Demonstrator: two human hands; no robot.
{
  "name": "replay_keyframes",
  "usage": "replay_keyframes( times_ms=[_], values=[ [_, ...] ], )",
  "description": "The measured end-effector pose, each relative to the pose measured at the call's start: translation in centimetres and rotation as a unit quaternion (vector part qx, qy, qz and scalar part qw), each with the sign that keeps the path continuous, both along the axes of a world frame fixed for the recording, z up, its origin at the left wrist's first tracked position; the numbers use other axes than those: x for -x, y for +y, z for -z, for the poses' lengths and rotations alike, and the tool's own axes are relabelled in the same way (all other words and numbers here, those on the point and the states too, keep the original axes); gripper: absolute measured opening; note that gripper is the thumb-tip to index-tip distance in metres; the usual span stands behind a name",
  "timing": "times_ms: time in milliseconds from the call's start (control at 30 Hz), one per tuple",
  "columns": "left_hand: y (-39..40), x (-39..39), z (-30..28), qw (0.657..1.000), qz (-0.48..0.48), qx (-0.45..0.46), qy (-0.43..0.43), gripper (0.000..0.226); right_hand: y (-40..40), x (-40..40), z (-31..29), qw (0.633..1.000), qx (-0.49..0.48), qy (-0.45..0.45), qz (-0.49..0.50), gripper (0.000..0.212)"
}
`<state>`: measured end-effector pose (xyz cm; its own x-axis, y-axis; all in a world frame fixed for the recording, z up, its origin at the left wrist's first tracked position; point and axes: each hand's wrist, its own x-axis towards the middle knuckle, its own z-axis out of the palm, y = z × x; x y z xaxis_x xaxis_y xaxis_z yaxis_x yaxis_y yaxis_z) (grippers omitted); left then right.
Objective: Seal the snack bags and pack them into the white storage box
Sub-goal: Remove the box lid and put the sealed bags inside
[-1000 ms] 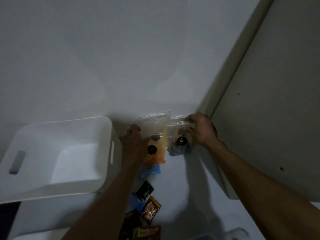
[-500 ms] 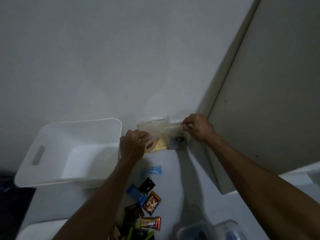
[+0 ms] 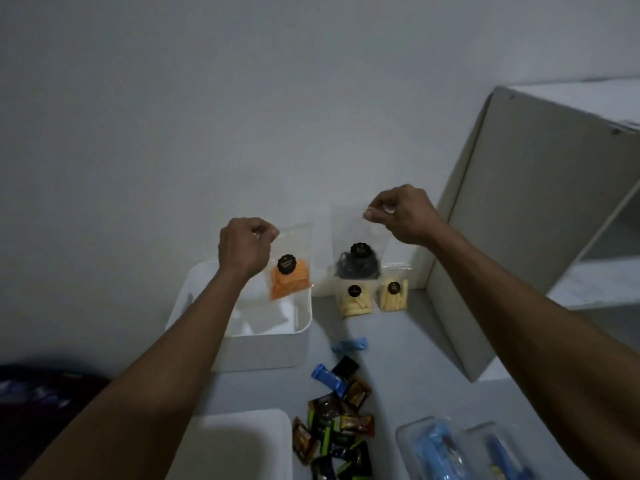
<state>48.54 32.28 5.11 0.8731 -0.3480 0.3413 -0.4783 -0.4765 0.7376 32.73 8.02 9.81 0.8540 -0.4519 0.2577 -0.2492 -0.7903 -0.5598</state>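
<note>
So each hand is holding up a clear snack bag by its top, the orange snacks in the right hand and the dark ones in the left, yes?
Not quite: the sides are swapped. In the head view the left hand pinches the top of the bag of orange snacks, hanging above the white storage box, and the right hand pinches the bag of dark snacks.

Off-task clutter on the desk

Small candy wrappers (image 3: 337, 424) lie scattered near the front edge; a clear plastic container (image 3: 460, 448) sits at the front right corner.
</note>
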Motion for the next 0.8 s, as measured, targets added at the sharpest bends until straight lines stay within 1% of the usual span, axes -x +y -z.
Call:
replay_keyframes(
  times_ms=[67, 200, 400, 567, 700, 800],
  values=[
    [2.8, -0.4, -0.2, 1.0, -0.011, 0.004, 0.015, 0.01, 2.7, -0.4, -0.3, 1.0, -0.019, -0.01, -0.009, 0.023],
    [6.6, -2.3, 0.9, 0.999, -0.028, -0.006, 0.038, 0.009, 7.4, -2.2, 0.1, 0.995, -0.087, -0.014, -0.04, 0.021],
    [7.3, -6.3, 4.0, 0.997, -0.02, -0.019, 0.066, 0.011, 10.5, -7.3, 2.6, 0.99, -0.122, 0.005, -0.075, 0.019],
    [5.1, -9.6, 7.6, 0.993, -0.001, -0.026, 0.118, 0.015, 10.0, -11.6, 7.4, 0.985, -0.132, 0.053, -0.097, 0.02],
    [2.8, -12.5, 11.4, 0.982, 0.039, -0.056, 0.178, 0.011, 9.1, -14.3, 12.6, 0.984, -0.111, 0.091, -0.109, 0.017],
    [1.4, -14.0, 13.9, 0.975, 0.061, -0.068, 0.203, 0.011, 8.7, -15.7, 15.8, 0.986, -0.081, 0.118, -0.088, 0.017]
  ],
)
